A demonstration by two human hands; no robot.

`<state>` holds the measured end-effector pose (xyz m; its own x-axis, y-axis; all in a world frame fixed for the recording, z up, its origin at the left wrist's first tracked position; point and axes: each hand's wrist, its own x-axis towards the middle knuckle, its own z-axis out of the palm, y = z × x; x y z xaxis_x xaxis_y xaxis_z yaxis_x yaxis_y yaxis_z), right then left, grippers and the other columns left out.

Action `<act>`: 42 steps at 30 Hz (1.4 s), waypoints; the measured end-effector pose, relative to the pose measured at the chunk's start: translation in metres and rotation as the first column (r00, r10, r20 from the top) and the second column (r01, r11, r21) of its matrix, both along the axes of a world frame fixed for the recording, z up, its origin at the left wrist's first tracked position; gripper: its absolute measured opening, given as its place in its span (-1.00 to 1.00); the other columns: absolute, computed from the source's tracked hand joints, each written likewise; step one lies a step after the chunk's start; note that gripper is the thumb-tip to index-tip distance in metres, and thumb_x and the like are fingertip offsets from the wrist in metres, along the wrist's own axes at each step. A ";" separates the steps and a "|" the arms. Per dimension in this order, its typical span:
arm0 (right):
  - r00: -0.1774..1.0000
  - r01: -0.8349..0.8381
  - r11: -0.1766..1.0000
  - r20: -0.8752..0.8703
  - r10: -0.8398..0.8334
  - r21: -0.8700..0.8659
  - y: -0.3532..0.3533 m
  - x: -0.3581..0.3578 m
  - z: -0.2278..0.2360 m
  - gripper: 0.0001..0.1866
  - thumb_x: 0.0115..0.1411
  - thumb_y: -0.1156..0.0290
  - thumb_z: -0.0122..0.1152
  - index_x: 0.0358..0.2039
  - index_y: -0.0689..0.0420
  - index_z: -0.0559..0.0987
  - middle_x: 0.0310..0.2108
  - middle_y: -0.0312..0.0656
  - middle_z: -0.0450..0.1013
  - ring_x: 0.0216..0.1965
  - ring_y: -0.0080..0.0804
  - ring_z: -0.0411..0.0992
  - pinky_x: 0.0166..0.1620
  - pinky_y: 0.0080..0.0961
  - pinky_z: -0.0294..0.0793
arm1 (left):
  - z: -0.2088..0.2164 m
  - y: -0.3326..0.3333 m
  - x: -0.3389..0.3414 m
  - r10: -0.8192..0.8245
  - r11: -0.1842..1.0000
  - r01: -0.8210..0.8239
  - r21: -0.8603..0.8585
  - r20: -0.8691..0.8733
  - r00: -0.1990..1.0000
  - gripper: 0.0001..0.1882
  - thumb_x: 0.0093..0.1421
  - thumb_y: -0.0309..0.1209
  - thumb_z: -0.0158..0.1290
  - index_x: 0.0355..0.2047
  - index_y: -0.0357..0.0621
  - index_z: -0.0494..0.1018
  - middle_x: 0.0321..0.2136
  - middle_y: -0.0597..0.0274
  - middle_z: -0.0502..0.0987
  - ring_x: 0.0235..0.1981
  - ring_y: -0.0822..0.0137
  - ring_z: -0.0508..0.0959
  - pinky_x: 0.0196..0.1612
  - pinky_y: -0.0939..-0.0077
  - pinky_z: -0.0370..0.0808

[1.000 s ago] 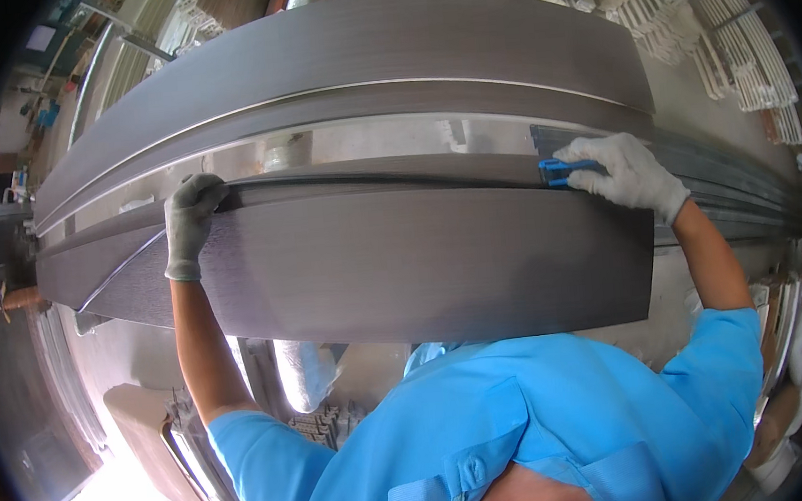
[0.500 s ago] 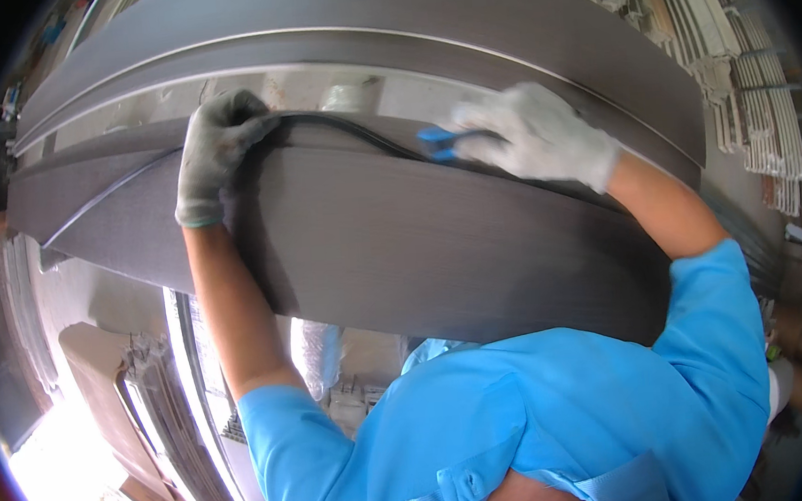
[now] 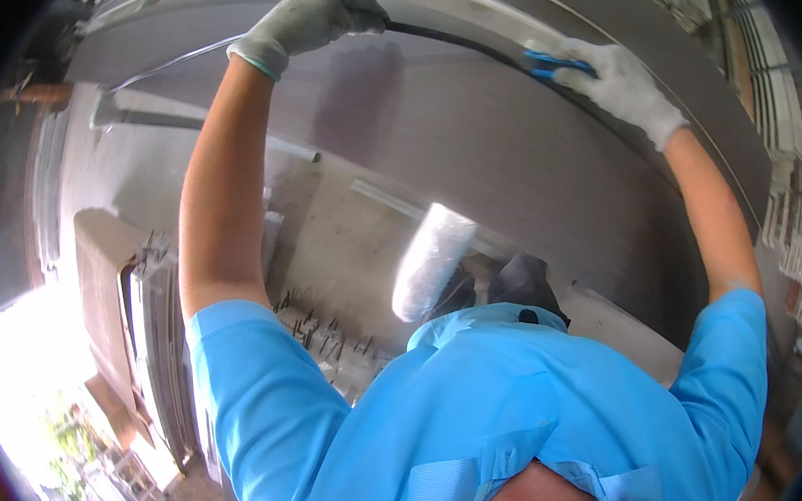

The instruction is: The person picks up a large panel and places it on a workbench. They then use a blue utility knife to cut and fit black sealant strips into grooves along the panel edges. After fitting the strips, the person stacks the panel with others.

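Note:
A long black flexible strip [image 3: 460, 42] runs along the upper edge of a wide dark grey-brown panel [image 3: 477, 141]. My gloved left hand [image 3: 312, 22] is closed on the strip's left part at the panel's edge. Farther right, my gloved right hand [image 3: 622, 87] grips a hand tool with two blue prongs [image 3: 559, 62], resembling pliers' handles. The prongs point left beside the strip, and the rest of the tool is hidden by the glove. Whether the tool touches the strip, I cannot tell.
A roll wrapped in clear plastic [image 3: 432, 259] stands below the panel, near my legs. Stacked panels [image 3: 108, 302] lean at the left by a bright opening. Long pale profiles [image 3: 794, 219] lie on racks at the right. Behind the work, another dark panel [image 3: 679, 68] extends.
Both hands now appear higher and farther right in the picture, and wider apart. The view has shifted, showing more floor and the wrapped roll. My holds on strip and tool remain.

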<state>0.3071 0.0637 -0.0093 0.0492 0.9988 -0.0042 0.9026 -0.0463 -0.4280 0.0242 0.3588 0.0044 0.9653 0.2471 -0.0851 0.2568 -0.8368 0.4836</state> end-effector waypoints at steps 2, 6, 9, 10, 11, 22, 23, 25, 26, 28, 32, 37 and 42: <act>0.999 0.049 0.997 0.010 -0.049 -0.067 0.001 -0.005 0.005 -0.58 0.27 0.16 0.29 0.05 0.11 0.61 -0.08 -0.02 0.61 -0.05 0.00 0.57 0.03 -0.25 0.50 | 0.011 0.021 -0.041 0.001 0.998 0.001 0.066 -0.035 0.999 -0.76 0.24 -0.47 0.14 -0.10 -0.24 0.64 -0.23 0.18 0.69 -0.24 0.32 0.65 -0.14 0.46 0.54; 0.995 0.096 0.990 -0.014 -0.098 -0.107 0.000 -0.008 0.009 -0.56 0.30 0.09 0.27 0.12 -0.02 0.60 -0.06 -0.14 0.62 -0.03 -0.19 0.59 0.11 -0.27 0.53 | 0.037 0.046 -0.122 0.274 0.961 -0.277 0.002 -0.154 0.949 -0.75 0.31 -0.32 0.14 -0.10 -0.15 0.67 -0.26 0.13 0.72 -0.28 0.30 0.65 -0.10 0.39 0.55; 0.992 0.068 0.996 -0.103 -0.073 -0.055 -0.003 -0.006 0.008 -0.60 0.25 0.23 0.33 0.02 0.17 0.61 -0.11 0.02 0.62 -0.05 -0.04 0.57 0.05 -0.29 0.49 | 0.047 0.061 -0.161 0.383 0.920 -0.392 0.021 -0.262 0.886 -0.73 0.31 -0.32 0.16 -0.07 -0.19 0.65 -0.21 0.17 0.72 -0.23 0.37 0.63 -0.05 0.43 0.52; 0.993 0.037 0.999 -0.116 -0.039 -0.019 -0.003 -0.006 0.009 -0.60 0.25 0.23 0.33 0.02 0.17 0.61 -0.11 0.03 0.61 -0.06 -0.03 0.58 0.05 -0.27 0.50 | 0.046 0.065 -0.170 0.399 0.910 -0.415 -0.013 -0.254 0.881 -0.73 0.30 -0.32 0.17 -0.07 -0.19 0.65 -0.20 0.17 0.72 -0.22 0.38 0.63 -0.04 0.44 0.52; 0.997 0.014 0.999 -0.083 -0.010 0.042 -0.004 -0.006 0.008 -0.59 0.25 0.20 0.33 0.02 0.16 0.61 -0.10 0.04 0.61 -0.05 0.01 0.57 0.04 -0.25 0.50 | 0.044 0.070 -0.173 0.428 0.891 -0.451 -0.048 -0.236 0.872 -0.73 0.30 -0.33 0.18 -0.06 -0.20 0.65 -0.19 0.17 0.72 -0.20 0.40 0.63 -0.03 0.44 0.52; 0.981 0.194 0.977 0.030 -0.192 -0.093 -0.006 -0.012 0.007 -0.53 0.24 0.05 0.32 0.05 0.05 0.60 -0.13 -0.08 0.63 -0.07 -0.03 0.57 0.06 -0.20 0.52 | 0.018 0.157 -0.060 0.361 0.932 -0.350 -0.091 0.235 0.902 -0.79 0.21 -0.40 0.25 -0.16 -0.21 0.66 -0.28 0.22 0.71 -0.22 0.43 0.64 -0.06 0.51 0.52; 0.977 0.211 0.971 0.003 -0.212 -0.111 -0.007 -0.013 0.010 -0.52 0.23 0.04 0.33 0.05 0.06 0.60 -0.15 -0.07 0.63 -0.08 -0.03 0.57 0.05 -0.19 0.52 | 0.008 0.159 -0.054 0.330 0.943 -0.312 -0.116 0.209 0.920 -0.81 0.20 -0.41 0.25 -0.19 -0.21 0.66 -0.30 0.23 0.70 -0.25 0.44 0.63 -0.09 0.51 0.52; 0.969 0.239 0.962 -0.032 -0.246 -0.133 -0.004 -0.016 0.014 -0.55 0.20 0.11 0.39 -0.01 0.11 0.62 -0.18 -0.08 0.63 -0.12 -0.06 0.57 0.02 -0.23 0.51 | -0.022 0.157 -0.050 0.399 0.914 -0.380 -0.146 0.142 0.906 -0.84 0.18 -0.44 0.24 -0.25 -0.20 0.66 -0.35 0.25 0.70 -0.30 0.46 0.62 -0.14 0.51 0.52; 0.954 0.271 0.947 -0.085 -0.289 -0.175 -0.004 -0.020 0.016 -0.57 0.19 0.13 0.40 -0.03 0.12 0.63 -0.19 -0.09 0.63 -0.13 -0.06 0.57 0.02 -0.24 0.50 | -0.034 0.157 -0.052 0.404 0.912 -0.377 -0.161 0.202 0.892 -0.85 0.17 -0.44 0.24 -0.26 -0.20 0.66 -0.37 0.26 0.69 -0.32 0.47 0.62 -0.16 0.50 0.52; 0.932 0.285 0.947 -0.189 -0.310 -0.148 -0.002 -0.027 0.023 -0.64 0.17 0.21 0.41 -0.09 0.15 0.66 -0.21 -0.08 0.63 -0.15 -0.09 0.57 0.02 -0.28 0.49 | -0.050 0.159 -0.052 0.460 0.888 -0.439 -0.137 0.258 0.850 -0.88 0.16 -0.45 0.22 -0.29 -0.19 0.66 -0.42 0.28 0.68 -0.36 0.48 0.61 -0.19 0.49 0.53; 0.949 0.290 0.943 -0.078 -0.305 -0.163 0.022 -0.040 0.024 -0.65 0.16 0.17 0.40 -0.14 0.11 0.66 -0.41 -0.08 0.59 -0.36 -0.13 0.54 -0.16 -0.25 0.47 | -0.058 0.162 -0.051 0.448 0.881 -0.369 -0.295 0.274 0.851 -0.89 0.15 -0.44 0.21 -0.32 -0.18 0.65 -0.49 0.22 0.65 -0.46 0.43 0.60 -0.27 0.48 0.53; 0.987 0.155 0.988 -0.039 -0.155 -0.009 0.084 -0.053 0.003 -0.70 0.19 0.12 0.36 -0.20 0.06 0.65 -0.51 -0.14 0.55 -0.46 -0.14 0.50 -0.25 -0.22 0.45 | -0.049 0.155 -0.049 0.374 0.927 -0.341 -0.156 0.325 0.869 -0.88 0.15 -0.43 0.21 -0.30 -0.15 0.64 -0.50 0.20 0.63 -0.45 0.37 0.62 -0.26 0.45 0.53; 0.994 0.106 0.989 -0.013 -0.108 -0.103 0.161 -0.081 0.009 -0.63 0.19 -0.02 0.34 -0.17 -0.03 0.66 -0.48 -0.20 0.59 -0.39 -0.17 0.55 -0.22 -0.20 0.47 | -0.055 0.158 -0.050 0.351 0.937 -0.324 -0.133 0.359 0.865 -0.88 0.15 -0.41 0.22 -0.30 -0.11 0.64 -0.47 0.19 0.65 -0.43 0.32 0.65 -0.24 0.40 0.54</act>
